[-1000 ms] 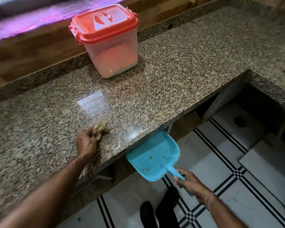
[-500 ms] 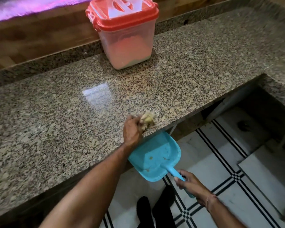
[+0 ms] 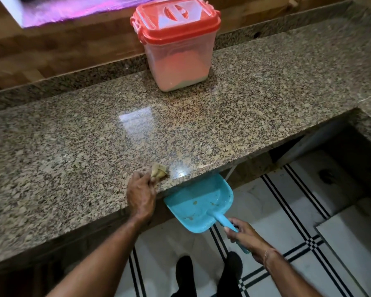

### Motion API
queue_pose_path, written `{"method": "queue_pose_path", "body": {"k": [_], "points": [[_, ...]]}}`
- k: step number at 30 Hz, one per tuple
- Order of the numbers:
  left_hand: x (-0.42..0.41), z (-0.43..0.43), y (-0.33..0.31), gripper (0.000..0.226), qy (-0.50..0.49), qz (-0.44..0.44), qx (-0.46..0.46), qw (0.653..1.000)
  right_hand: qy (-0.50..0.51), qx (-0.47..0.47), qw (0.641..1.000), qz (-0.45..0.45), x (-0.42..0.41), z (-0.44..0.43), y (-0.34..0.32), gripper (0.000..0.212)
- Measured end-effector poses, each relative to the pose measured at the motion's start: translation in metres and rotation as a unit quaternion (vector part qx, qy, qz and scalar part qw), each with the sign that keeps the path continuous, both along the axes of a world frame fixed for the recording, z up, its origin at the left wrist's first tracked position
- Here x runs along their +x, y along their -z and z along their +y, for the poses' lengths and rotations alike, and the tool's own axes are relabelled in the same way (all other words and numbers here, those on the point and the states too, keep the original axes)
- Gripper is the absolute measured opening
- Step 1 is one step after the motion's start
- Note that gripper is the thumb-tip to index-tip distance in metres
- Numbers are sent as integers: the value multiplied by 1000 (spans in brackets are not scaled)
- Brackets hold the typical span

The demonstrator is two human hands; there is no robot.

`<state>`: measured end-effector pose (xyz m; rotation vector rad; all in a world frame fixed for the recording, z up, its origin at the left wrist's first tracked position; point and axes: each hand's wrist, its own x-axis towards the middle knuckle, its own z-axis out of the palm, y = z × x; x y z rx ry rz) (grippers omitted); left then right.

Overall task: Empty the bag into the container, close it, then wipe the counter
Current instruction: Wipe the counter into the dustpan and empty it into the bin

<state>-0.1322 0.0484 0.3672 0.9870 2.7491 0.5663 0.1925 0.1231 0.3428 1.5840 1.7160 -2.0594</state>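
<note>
Container (image 3: 176,42) lidded at top centre; wiping step: my left hand (image 3: 141,195) grips cloth (image 3: 158,172) at desk (image 3: 73,157) edge, right hand (image 3: 244,237) grips dustpan (image 3: 198,203) below; next, sweep crumbs off into it.

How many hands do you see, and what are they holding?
2. The left hand presses a cloth on the counter edge; the right hand holds the blue dustpan just below it.

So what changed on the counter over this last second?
The left hand swept the cloth rightward along the counter to its front edge, just above the dustpan. The right hand kept holding the dustpan under that edge. The container stayed closed.
</note>
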Motion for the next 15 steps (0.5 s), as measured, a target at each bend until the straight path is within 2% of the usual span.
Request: {"method": "queue_pose_path", "body": {"k": [3, 11, 15], "points": [[24, 21, -3, 25, -29, -6, 1, 1000, -12, -4, 1000, 7, 2, 5, 0, 17], [88, 104, -4, 28, -29, -22, 32, 999, -28, -11, 1000, 5, 35, 31, 12, 21], [103, 135, -11, 25, -32, -78, 54, 995, -36, -13, 999, 9, 51, 48, 11, 19]]}}
